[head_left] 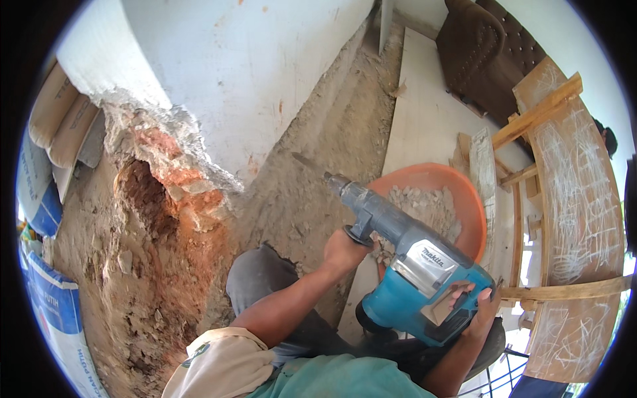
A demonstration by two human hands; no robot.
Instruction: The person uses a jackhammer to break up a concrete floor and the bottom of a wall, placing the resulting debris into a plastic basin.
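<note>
A teal and grey demolition hammer point(415, 259) lies slantwise across my lap, its nose toward the upper left. My left hand point(346, 253) is closed round the black side handle point(360, 235) near its front. At the rear end, my right hand point(479, 312) is wrapped round the back handle, with several fingers showing through the grip opening. From the nose a dark chisel bit point(307, 163) sticks out over the dusty trench beside the white wall point(245, 73). Whether its tip touches anything, I cannot tell.
Broken masonry point(176, 176) with exposed red brick edges the wall's base at left. An orange basin point(474, 212) of rubble stands right behind the hammer. Bags point(56, 298) line the far left. Wooden framing point(531, 123) and a brown tufted sofa point(481, 50) are at right.
</note>
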